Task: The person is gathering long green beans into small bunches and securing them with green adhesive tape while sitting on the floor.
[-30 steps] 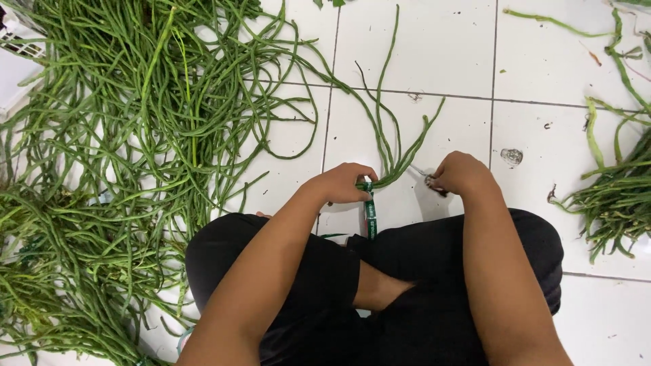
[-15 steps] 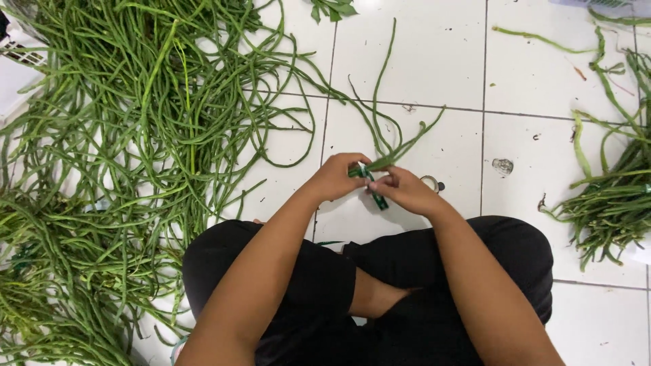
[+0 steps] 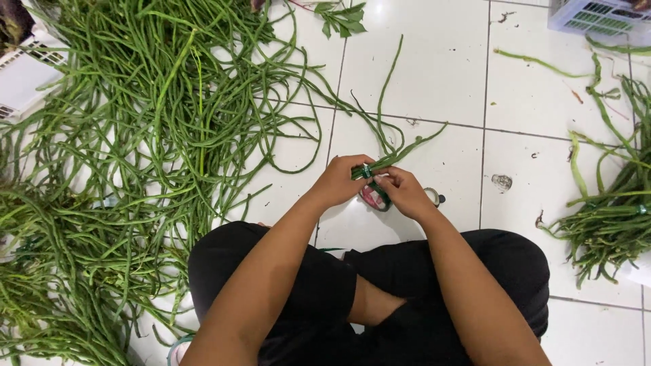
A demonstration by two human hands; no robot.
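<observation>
I'm looking straight down over crossed legs in black trousers [image 3: 434, 285], sitting on a white tiled floor [image 3: 434, 88]. Both hands meet just ahead of the knees. My left hand [image 3: 339, 181] is closed around the cut ends of a small bunch of long beans [image 3: 392, 157], fingers curled tight over the stems. My right hand [image 3: 405, 192] sits right against it, fingertips pinched on a dark green tie [image 3: 367, 172] that wraps the bunch where the two hands touch. The bunch's loose ends fan up and away across the tiles, a couple of strands curving towards the top of the view.

Under the right hand there's something pink and dark green [image 3: 373, 198] on the floor, mostly covered, and I can't tell what it is. Just beside the right wrist lies a small ring-like object [image 3: 434, 197].

To the left, a big loose heap of long beans [image 3: 142, 135] sprawls over the floor, well apart from the hands. On the right edge lies a tied bundle of beans [image 3: 610, 224], with a green band round it. A white plastic crate [image 3: 597, 15] sits in the top right corner, another white crate [image 3: 24, 71] at the upper left, and a sprig of leaves [image 3: 342, 17] lies near the top.
</observation>
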